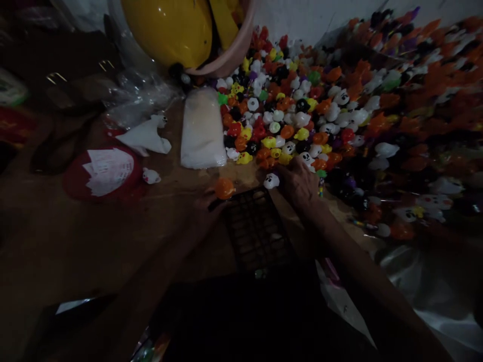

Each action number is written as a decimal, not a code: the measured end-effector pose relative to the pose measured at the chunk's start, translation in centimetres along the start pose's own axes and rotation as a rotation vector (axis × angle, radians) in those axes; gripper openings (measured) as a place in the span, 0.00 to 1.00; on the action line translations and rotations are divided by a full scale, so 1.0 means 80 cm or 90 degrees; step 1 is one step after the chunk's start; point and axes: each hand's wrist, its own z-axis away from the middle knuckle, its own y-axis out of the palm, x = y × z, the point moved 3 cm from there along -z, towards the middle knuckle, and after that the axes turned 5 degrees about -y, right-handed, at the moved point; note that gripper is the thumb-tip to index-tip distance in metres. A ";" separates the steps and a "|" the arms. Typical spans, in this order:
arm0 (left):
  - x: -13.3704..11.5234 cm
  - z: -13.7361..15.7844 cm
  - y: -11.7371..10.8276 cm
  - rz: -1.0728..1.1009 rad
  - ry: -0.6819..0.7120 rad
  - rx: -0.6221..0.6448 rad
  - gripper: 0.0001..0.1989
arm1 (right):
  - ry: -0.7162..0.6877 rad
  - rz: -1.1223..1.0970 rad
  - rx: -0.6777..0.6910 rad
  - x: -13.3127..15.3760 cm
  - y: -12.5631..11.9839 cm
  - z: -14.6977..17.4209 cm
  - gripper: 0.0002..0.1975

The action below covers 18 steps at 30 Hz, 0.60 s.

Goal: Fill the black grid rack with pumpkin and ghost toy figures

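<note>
The room is dim, table [113, 236] bearing toys [283, 118] toward two o'clock. Left hand [206, 203] curls by orange toy [225, 188], right hand [300, 183] by white toy [271, 181]; grips unclear.

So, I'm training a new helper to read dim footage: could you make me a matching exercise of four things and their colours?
Things
1. Round piece at the left hand
2. Piece with a face beside the right hand
3. Grid between the forearms
4. Large domed object in the tub

Colours
A. Yellow
B. White
C. Orange
D. Black or very dark

Right pairs: 1-C, 2-B, 3-D, 4-A
</note>
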 end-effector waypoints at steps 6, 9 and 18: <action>-0.008 -0.005 0.002 0.033 0.061 -0.002 0.21 | -0.067 0.014 -0.039 -0.004 -0.013 0.001 0.11; -0.008 -0.009 0.007 0.039 0.091 -0.013 0.27 | -0.127 -0.013 -0.083 0.001 -0.022 0.004 0.12; 0.005 -0.018 0.012 0.029 0.117 0.007 0.20 | -0.008 -0.440 -0.119 0.060 -0.010 0.048 0.15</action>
